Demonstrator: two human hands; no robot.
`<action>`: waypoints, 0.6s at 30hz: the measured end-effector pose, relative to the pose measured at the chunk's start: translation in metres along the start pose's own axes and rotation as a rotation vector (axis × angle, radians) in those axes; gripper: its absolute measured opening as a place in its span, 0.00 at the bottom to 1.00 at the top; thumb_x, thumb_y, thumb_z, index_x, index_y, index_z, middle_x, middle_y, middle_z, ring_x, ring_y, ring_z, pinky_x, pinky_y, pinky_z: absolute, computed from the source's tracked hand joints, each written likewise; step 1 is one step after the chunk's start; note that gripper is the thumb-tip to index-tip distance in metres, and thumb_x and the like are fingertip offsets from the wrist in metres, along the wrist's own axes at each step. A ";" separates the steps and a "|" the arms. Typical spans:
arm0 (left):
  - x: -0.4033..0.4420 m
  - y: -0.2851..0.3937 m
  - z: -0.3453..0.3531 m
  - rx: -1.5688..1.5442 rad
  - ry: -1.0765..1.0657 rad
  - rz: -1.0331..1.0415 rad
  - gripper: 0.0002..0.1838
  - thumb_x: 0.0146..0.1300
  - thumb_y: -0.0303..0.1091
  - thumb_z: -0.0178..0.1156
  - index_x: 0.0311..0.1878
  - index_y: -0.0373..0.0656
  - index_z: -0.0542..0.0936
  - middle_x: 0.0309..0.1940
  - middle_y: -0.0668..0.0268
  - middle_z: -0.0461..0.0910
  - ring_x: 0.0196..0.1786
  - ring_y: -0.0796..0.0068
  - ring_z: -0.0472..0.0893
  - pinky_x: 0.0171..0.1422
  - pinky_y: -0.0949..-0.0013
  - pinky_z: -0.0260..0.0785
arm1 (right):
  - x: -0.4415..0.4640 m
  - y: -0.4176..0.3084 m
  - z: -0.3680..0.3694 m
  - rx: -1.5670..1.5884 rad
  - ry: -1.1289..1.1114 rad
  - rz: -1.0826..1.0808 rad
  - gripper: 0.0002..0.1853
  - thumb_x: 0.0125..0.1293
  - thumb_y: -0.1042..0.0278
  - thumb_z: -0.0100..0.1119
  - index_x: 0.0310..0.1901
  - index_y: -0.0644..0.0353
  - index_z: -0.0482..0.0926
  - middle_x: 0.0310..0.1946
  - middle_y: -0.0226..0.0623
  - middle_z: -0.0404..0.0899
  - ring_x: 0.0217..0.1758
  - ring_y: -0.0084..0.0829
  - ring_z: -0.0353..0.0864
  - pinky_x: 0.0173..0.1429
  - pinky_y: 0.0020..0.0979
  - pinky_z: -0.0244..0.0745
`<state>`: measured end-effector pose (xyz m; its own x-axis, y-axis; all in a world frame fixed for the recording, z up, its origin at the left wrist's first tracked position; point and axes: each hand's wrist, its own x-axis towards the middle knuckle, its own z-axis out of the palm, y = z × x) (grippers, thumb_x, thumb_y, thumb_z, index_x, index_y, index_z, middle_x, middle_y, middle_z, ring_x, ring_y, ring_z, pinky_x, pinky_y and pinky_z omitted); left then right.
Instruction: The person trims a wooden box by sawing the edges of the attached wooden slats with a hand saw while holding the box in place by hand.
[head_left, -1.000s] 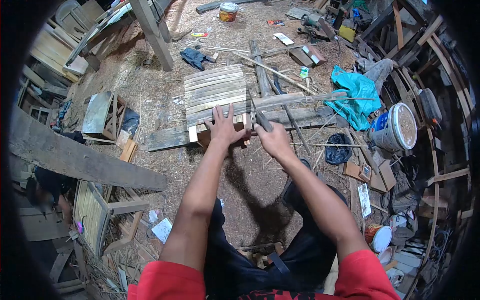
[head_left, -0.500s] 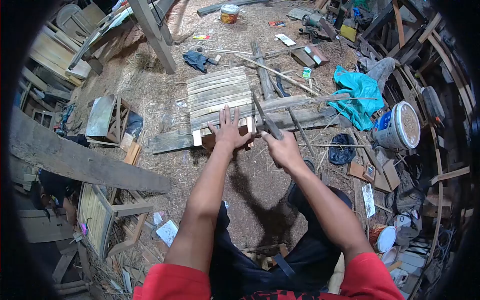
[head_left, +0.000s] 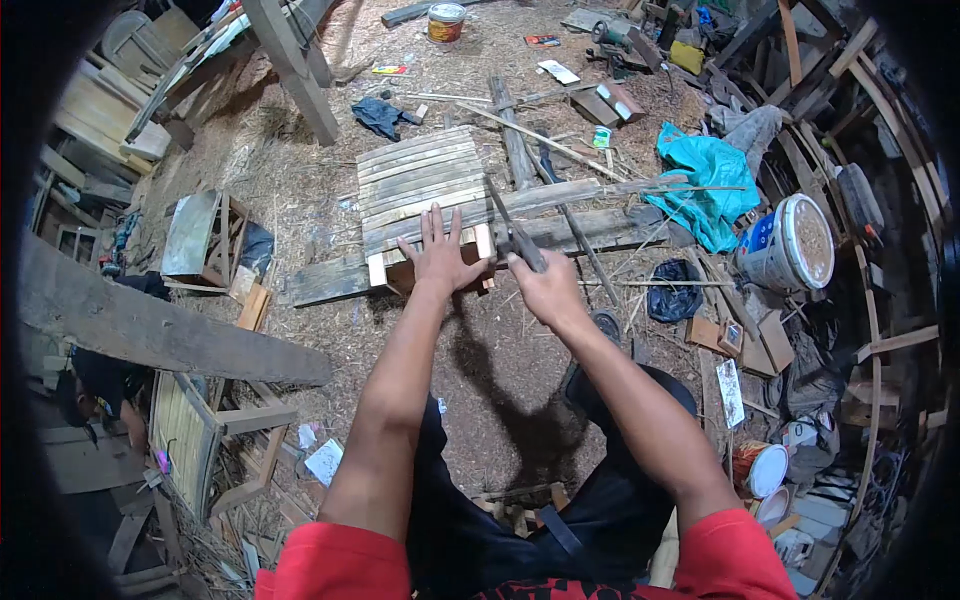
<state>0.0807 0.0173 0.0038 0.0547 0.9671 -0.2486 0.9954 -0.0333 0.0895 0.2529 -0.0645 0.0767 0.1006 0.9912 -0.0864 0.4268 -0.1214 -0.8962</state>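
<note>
A slatted wooden piece (head_left: 420, 180) rests across grey boards (head_left: 330, 280) on the ground, its pale end blocks facing me. My left hand (head_left: 438, 258) lies on its near edge with the fingers spread. My right hand (head_left: 548, 285) is closed round the handle of a saw (head_left: 508, 222). The blade points away from me, along the right side of the slatted piece. Whether its teeth touch the wood is too small to tell.
Left of me, a thick beam (head_left: 170, 330) crosses the view, with a co-worker (head_left: 105, 385) beyond it. To the right are a teal tarp (head_left: 705, 190), a white bucket (head_left: 805, 240) and a black bag (head_left: 673, 292). Sticks and offcuts litter the ground.
The saw and my right hand came toward me, then moved forward again along the slatted piece's right side. My left hand stays on the wood. The whole view has shifted slightly.
</note>
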 end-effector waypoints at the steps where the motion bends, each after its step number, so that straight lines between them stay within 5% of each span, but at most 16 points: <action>1: -0.001 0.002 -0.001 0.000 0.004 0.000 0.64 0.50 0.79 0.58 0.83 0.60 0.40 0.83 0.58 0.29 0.84 0.57 0.33 0.75 0.20 0.30 | 0.011 0.006 0.001 0.019 0.010 0.010 0.18 0.64 0.56 0.62 0.30 0.67 0.82 0.23 0.52 0.81 0.29 0.48 0.83 0.39 0.45 0.75; 6: 0.010 0.002 0.009 -0.222 0.202 -0.016 0.54 0.59 0.76 0.53 0.80 0.50 0.55 0.81 0.51 0.43 0.84 0.51 0.41 0.75 0.21 0.28 | 0.039 0.016 -0.015 0.111 -0.087 0.131 0.20 0.68 0.52 0.63 0.32 0.65 0.84 0.22 0.40 0.83 0.26 0.32 0.81 0.33 0.37 0.71; 7: 0.014 -0.001 0.006 -0.271 0.268 -0.003 0.43 0.65 0.68 0.52 0.75 0.48 0.64 0.78 0.50 0.53 0.82 0.52 0.49 0.76 0.22 0.30 | 0.039 0.013 -0.017 0.158 -0.098 0.157 0.20 0.68 0.53 0.62 0.32 0.65 0.84 0.22 0.38 0.82 0.25 0.30 0.79 0.32 0.35 0.70; 14: 0.049 -0.019 0.043 -0.140 0.723 -0.002 0.31 0.69 0.52 0.52 0.71 0.47 0.70 0.73 0.56 0.64 0.77 0.57 0.60 0.80 0.33 0.37 | 0.019 -0.001 -0.021 0.228 -0.163 0.288 0.22 0.71 0.53 0.60 0.26 0.63 0.81 0.18 0.29 0.77 0.22 0.24 0.72 0.30 0.33 0.67; 18: 0.054 -0.021 0.045 -0.093 0.730 -0.002 0.32 0.68 0.50 0.52 0.73 0.48 0.69 0.74 0.58 0.64 0.78 0.60 0.61 0.81 0.39 0.40 | -0.001 -0.001 -0.011 0.062 -0.181 0.100 0.23 0.69 0.51 0.61 0.24 0.63 0.78 0.16 0.31 0.73 0.22 0.26 0.72 0.31 0.37 0.68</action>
<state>0.0667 0.0588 -0.0550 -0.0461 0.8898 0.4540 0.9829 -0.0408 0.1797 0.2618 -0.0661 0.0823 -0.0261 0.9685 -0.2476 0.3657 -0.2213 -0.9040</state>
